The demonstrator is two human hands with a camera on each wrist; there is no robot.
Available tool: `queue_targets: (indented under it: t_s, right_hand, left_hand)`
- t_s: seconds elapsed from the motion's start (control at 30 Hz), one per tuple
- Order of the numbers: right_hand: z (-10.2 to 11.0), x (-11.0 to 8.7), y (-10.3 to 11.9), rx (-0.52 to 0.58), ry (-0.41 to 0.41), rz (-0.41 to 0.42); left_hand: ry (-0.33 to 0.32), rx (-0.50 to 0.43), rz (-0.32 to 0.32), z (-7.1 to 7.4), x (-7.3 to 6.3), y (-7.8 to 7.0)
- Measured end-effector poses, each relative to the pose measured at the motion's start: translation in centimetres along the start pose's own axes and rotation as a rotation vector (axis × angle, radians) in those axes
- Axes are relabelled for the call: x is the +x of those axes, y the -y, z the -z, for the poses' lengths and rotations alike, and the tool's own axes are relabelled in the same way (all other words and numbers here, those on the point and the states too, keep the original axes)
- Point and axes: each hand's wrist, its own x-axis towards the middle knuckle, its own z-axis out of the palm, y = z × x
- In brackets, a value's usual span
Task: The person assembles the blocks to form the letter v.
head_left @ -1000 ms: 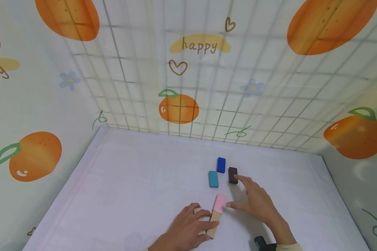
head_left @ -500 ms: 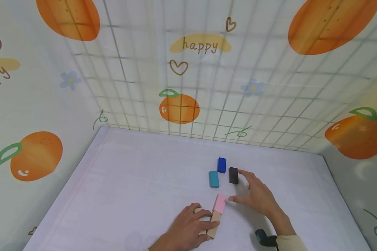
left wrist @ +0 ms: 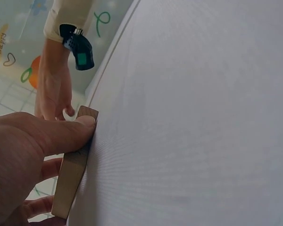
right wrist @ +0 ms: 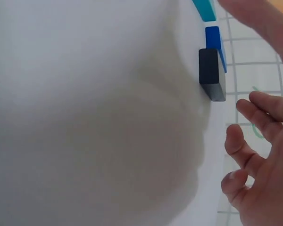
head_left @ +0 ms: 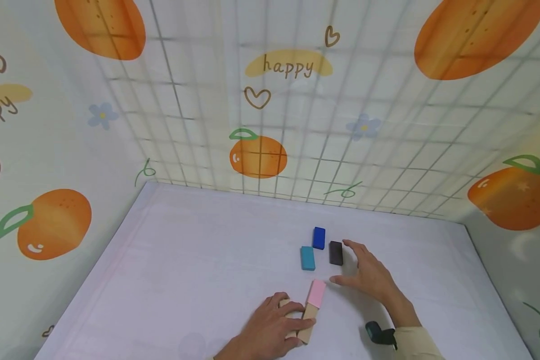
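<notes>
My left hand [head_left: 267, 327] grips two plain wooden blocks on the white tabletop, its fingers spread over them. The right one of these wooden blocks [head_left: 309, 320] meets a pink block [head_left: 316, 293] end to end. Thumb and fingers lie on opposite sides of a wooden block [left wrist: 70, 183] in the left wrist view. My right hand [head_left: 373, 275] hovers with thumb and fingers apart and nothing between them. Its index fingertip is just right of a black block [head_left: 336, 253], and its thumb tip points toward the pink block. The black block [right wrist: 210, 68] stands clear of the fingers in the right wrist view.
Beyond the hands lie a teal block [head_left: 308, 258] and a dark blue block [head_left: 319, 238], left of the black one. Patterned sheets with oranges [head_left: 258, 156] wall the tabletop [head_left: 184, 260] at the back and sides. A dark wrist camera [head_left: 380, 334] sits on the right wrist.
My right hand has drawn slightly away from the black block, whose edge its index fingertip overlapped a second ago. The left hand and the blocks stay where they were.
</notes>
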Motion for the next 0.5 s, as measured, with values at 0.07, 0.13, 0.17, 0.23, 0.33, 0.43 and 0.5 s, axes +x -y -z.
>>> queue_targets:
  t_s: [0.07,0.13,0.17,0.23,0.33,0.43,0.5]
  right_hand:
    - [0.0,0.1,-0.1,0.004,0.006,-0.005]
    - [-0.1,0.3,-0.3,0.009,0.011,-0.009]
    - [-0.2,0.4,-0.4,0.011,0.012,-0.009]
    - [-0.3,0.6,-0.6,0.013,0.010,-0.005]
    - [-0.5,0.8,-1.0,0.018,0.007,0.001]
    - [-0.7,1.0,-1.2,0.022,0.008,-0.007]
    - [-0.8,1.1,-1.4,0.027,0.017,-0.022]
  left_hand:
    - [-0.005,0.005,-0.002,-0.1,0.0,0.0]
    - [-0.009,0.008,-0.002,-0.2,0.0,0.1]
    - [-0.008,0.006,0.002,-0.2,-0.1,0.1]
    - [-0.008,0.007,0.007,-0.2,-0.1,0.1]
    - [-0.007,0.005,0.010,-0.2,-0.1,0.0]
    - [-0.007,0.010,0.005,-0.2,0.0,0.0]
    - [-0.007,0.016,-0.001,-0.2,0.0,0.0]
